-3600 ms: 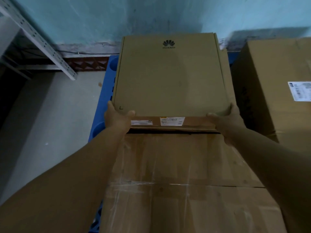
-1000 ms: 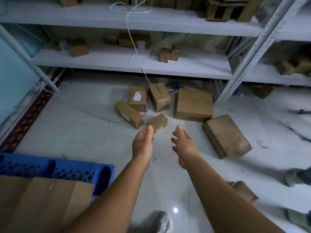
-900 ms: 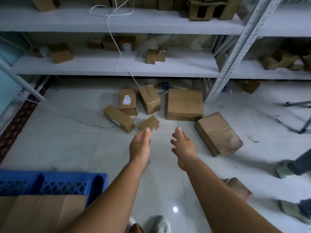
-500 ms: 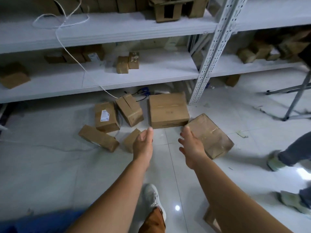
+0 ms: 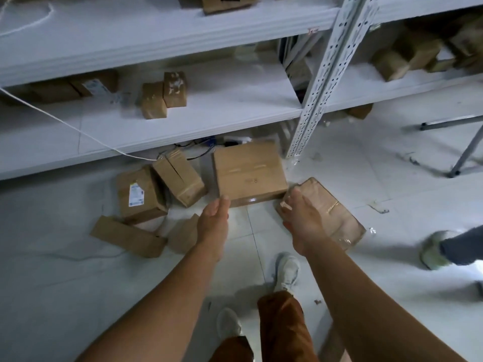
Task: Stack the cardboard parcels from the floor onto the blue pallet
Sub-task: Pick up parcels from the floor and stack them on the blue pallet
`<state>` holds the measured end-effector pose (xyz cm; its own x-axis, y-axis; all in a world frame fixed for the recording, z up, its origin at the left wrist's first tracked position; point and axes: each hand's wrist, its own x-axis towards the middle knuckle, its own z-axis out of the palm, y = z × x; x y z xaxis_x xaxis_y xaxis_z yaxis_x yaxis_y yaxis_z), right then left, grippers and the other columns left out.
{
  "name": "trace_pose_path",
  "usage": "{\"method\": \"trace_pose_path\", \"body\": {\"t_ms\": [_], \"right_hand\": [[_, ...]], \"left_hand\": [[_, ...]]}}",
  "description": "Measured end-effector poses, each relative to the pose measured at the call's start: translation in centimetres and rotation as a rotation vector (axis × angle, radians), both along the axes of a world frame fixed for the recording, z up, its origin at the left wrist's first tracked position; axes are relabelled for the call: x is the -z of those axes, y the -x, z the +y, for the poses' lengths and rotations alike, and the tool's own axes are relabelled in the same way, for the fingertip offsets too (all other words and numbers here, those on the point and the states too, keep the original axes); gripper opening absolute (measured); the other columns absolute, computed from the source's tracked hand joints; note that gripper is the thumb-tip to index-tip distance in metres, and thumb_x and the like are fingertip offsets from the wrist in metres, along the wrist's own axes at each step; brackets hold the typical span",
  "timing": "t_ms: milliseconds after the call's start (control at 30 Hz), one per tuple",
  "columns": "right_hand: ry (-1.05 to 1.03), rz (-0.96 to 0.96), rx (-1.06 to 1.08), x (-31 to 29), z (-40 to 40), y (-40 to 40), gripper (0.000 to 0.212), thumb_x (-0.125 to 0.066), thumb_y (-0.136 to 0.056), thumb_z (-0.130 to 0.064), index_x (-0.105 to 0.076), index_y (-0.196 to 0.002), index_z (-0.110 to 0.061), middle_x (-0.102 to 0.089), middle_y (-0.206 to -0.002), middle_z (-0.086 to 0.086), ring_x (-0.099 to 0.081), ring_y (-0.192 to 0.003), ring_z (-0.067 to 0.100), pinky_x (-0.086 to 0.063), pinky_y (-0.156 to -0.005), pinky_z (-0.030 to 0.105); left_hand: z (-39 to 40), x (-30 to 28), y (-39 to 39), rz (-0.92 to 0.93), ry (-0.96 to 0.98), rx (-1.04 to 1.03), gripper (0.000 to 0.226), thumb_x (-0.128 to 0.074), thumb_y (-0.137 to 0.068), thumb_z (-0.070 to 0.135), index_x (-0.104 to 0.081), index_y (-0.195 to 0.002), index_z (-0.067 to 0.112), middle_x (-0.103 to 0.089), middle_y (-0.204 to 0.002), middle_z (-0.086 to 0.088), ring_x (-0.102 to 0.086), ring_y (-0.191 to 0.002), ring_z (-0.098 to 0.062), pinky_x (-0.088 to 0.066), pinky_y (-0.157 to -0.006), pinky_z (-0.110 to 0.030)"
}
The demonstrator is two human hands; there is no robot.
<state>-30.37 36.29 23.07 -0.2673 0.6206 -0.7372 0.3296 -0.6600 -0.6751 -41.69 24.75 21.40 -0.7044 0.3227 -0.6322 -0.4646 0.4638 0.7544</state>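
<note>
Six floor parcels; two empty hands

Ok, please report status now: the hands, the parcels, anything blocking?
Left hand and right hand open, empty, reaching toward the big flat parcel on the floor. Taped parcel beside it, under the right hand. No obstacle between hands and parcel.

hands open, empty | 6 parcels on floor
</note>
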Motion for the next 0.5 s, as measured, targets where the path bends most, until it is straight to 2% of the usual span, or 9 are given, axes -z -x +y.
{"method": "trace_pose_path", "body": {"t_ms": [67,133,233,367,400,500], "right_hand": [[0.023,0.004,-0.012,1.9,2.2,0.7,0.029,-0.042,-0.093,-0.048,-0.059,-0.094,-0.024,-0.053,-0.129,0.021,-0.046,-0.123,0.038,-0.042,-0.095,0.039],[0.040,-0.006,-0.036,4.0,4.6,1.4,0.029,-0.040,-0.094,-0.049,-0.057,-0.093,-0.025,-0.052,-0.129,0.017,-0.048,-0.122,0.034,-0.040,-0.101,0.044],[0.059,-0.009,-0.068,6.9,8.5,2.6,0.038,-0.040,-0.094,-0.051,-0.060,-0.109,-0.023,-0.059,-0.113,0.019,-0.058,-0.110,0.032,-0.043,-0.099,0.040],[0.057,-0.062,-0.141,10.8,12.9,4.6,0.064,-0.044,-0.071,-0.067,-0.060,-0.117,-0.026,-0.062,-0.116,0.006,-0.058,-0.108,0.025,-0.046,-0.098,0.047],[0.038,-0.089,-0.172,11.9,13.9,5.2,0.066,-0.043,-0.071,-0.066,-0.060,-0.119,-0.024,-0.062,-0.116,0.005,-0.058,-0.107,0.023,-0.046,-0.098,0.046],[-0.035,-0.133,-0.248,16.1,16.6,7.3,0.046,-0.040,-0.093,-0.050,-0.057,-0.120,-0.016,-0.059,-0.111,0.004,-0.055,-0.099,0.019,-0.045,-0.094,0.040]], "left_hand": [[1.7,1.3,0.8,-0.005,0.038,-0.002,0.054,-0.047,-0.094,0.051,-0.047,-0.138,0.020,-0.057,-0.131,-0.002,-0.057,-0.112,-0.018,-0.045,-0.102,-0.043],[3.5,2.7,1.6,-0.005,0.094,-0.024,0.055,-0.045,-0.094,0.054,-0.048,-0.138,0.021,-0.058,-0.129,-0.002,-0.057,-0.111,-0.017,-0.046,-0.098,-0.039],[6.3,5.0,2.8,0.004,0.152,-0.071,0.052,-0.043,-0.094,0.055,-0.052,-0.133,0.021,-0.060,-0.124,-0.002,-0.058,-0.108,-0.016,-0.047,-0.097,-0.040],[9.2,9.3,4.7,0.000,0.194,-0.136,0.050,-0.044,-0.093,0.056,-0.054,-0.129,0.022,-0.061,-0.119,-0.001,-0.059,-0.107,-0.017,-0.046,-0.100,-0.046],[9.8,10.6,5.3,0.003,0.213,-0.136,0.050,-0.044,-0.093,0.056,-0.055,-0.129,0.023,-0.061,-0.119,0.000,-0.058,-0.108,-0.017,-0.047,-0.099,-0.045],[11.6,14.7,7.5,0.023,0.263,-0.118,0.053,-0.045,-0.092,0.058,-0.057,-0.127,0.020,-0.062,-0.125,-0.002,-0.058,-0.111,-0.019,-0.047,-0.095,-0.037]]}}
